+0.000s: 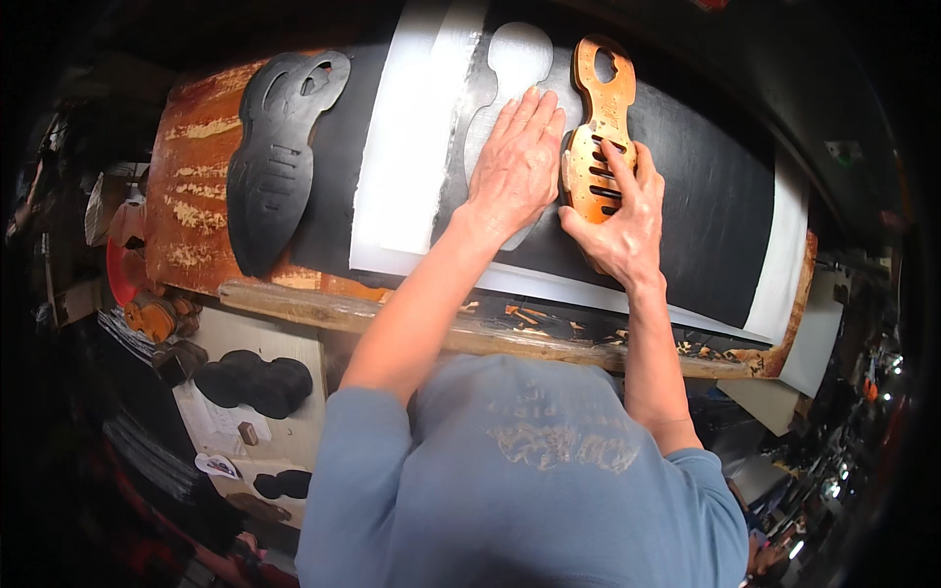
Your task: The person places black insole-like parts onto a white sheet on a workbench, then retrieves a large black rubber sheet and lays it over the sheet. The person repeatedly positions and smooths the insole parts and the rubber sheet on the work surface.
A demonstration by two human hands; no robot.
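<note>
My left hand lies flat, fingers stretched out, on a pale grey sole-like shape; I cannot tell whether this is a thin piece or a mark on the sheet. Beside it, my right hand grips the lower part of an orange-tan sole-shaped template, thumb at its left and fingers over its right side. The template has a cut-out at the top and several slots lower down. Both shapes rest on a large black sheet.
At the left of the worn wooden board lies a stack of dark slotted sole-shaped pieces. White sheeting shows beside and under the black sheet. A wooden rail edges the bench; black sole-shaped pieces lie lower left.
</note>
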